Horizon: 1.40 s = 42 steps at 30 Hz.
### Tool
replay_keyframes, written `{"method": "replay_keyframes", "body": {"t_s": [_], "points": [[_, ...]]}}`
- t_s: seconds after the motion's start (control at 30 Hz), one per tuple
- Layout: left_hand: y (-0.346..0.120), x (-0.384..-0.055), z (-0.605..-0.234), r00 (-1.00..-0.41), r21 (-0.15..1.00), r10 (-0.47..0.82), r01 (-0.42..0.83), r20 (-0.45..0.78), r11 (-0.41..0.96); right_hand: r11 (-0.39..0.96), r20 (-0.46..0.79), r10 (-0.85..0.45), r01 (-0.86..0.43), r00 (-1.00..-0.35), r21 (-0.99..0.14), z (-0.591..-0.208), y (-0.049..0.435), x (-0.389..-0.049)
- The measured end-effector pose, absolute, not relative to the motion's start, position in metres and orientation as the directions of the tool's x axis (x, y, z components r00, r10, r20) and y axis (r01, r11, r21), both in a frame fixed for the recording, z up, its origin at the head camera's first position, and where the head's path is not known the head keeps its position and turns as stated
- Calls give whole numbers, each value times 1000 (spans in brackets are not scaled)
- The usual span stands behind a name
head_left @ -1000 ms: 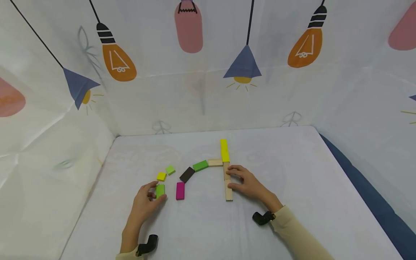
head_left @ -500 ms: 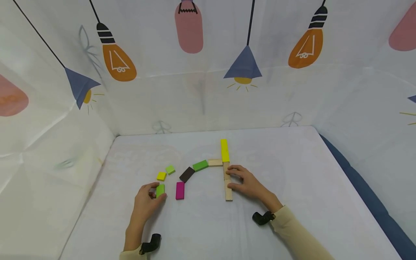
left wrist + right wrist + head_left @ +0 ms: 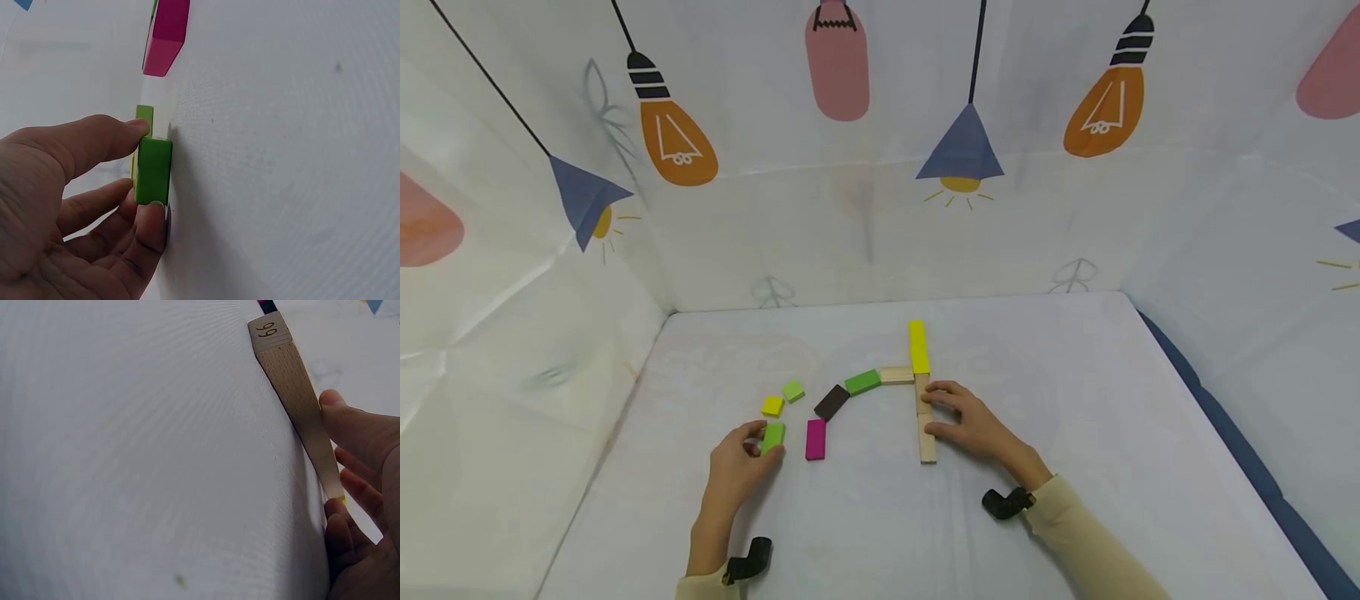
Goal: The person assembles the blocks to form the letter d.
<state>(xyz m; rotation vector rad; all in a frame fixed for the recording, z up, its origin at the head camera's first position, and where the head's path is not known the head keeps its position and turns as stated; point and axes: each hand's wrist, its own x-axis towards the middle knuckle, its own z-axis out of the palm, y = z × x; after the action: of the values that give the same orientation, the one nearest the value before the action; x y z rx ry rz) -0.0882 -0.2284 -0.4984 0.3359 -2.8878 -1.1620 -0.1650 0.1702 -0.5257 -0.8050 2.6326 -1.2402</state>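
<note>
My left hand (image 3: 739, 468) pinches a light green block (image 3: 772, 438) between thumb and fingers, low over the table at the left; the left wrist view shows the thumb along one side of this green block (image 3: 154, 170) and a fingertip at its end. On the right, my right hand (image 3: 972, 421) rests its thumb and fingertips along the right side of two plain wooden blocks (image 3: 928, 446) laid end to end. The right wrist view shows the thumb against the wooden block (image 3: 290, 381), which carries a printed number, and the other fingers loosely bent.
A yellow block (image 3: 919, 347) continues the wooden column upward. Leftward from it curve a wooden block (image 3: 897, 376), a green block (image 3: 862, 382), a dark block (image 3: 832, 403) and a magenta block (image 3: 816, 440). Small yellow (image 3: 772, 407) and lime (image 3: 793, 392) cubes lie beyond my left hand.
The light green block in my left hand has shifted slightly away and to the right and now tilts a little. My right hand and the other blocks stay where they were.
</note>
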Motion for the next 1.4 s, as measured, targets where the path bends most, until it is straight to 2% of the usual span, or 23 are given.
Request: {"method": "replay_keyframes", "body": {"t_s": [0.2,0.4,0.93,1.2,1.4], "points": [[-227,-87,-496,-973,683,-216,-216,-87,698,524,119,-514,-420,-850,-741,-526,170,-164],[-225,-88,-497,-972,655,-230,-208,-54,727,512,131,-518,-428,-845,-745,-523,170,-163],[-219,-81,-500,-983,670,-167,-77,71,738,518,104,-513,-404,-852,-754,-524,169,-164],[-204,-70,-502,-966,716,-229,-76,120,694,521,109,-512,-409,-852,-749,-521,170,-164],[-194,-63,-499,-971,732,-173,2,164,682,521,107,-513,-408,-852,-750,-520,169,-164]]}}
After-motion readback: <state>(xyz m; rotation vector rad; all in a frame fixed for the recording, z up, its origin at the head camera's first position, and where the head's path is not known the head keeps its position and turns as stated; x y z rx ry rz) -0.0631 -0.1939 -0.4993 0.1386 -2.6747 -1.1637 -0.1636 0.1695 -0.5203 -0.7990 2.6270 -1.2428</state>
